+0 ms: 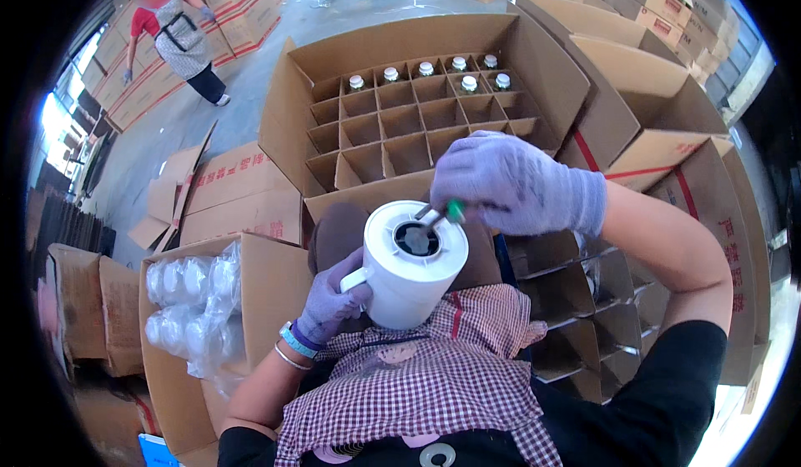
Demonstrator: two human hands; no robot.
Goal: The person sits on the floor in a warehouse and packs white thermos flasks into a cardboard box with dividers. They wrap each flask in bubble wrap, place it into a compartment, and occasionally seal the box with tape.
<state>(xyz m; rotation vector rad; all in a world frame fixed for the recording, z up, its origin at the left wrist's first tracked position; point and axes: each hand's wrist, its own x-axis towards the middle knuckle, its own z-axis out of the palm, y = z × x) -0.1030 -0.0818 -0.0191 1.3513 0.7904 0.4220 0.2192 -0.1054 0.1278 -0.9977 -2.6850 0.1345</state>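
A white jug (399, 293) with a side handle rests at my lap, one round end facing up. My left hand (330, 302), in a lavender glove, is closed round its handle. In the middle of that end is a dark opening (417, 240) with something greyish inside. Above the jug, my gloved right hand (511, 185) grips a small tool with a green part (455, 210) and dark prongs. The prongs reach over the edge of the opening; whether they touch it I cannot tell. My fingers partly hide the tool.
Ahead stands a divided carton (363, 138) with several white-capped bottles (425, 68) in its far cells. Another divided carton (546, 279) is at my right. At the left, a carton (271, 275) holds plastic-wrapped white items (196, 279). A person (179, 37) in an apron stands far left.
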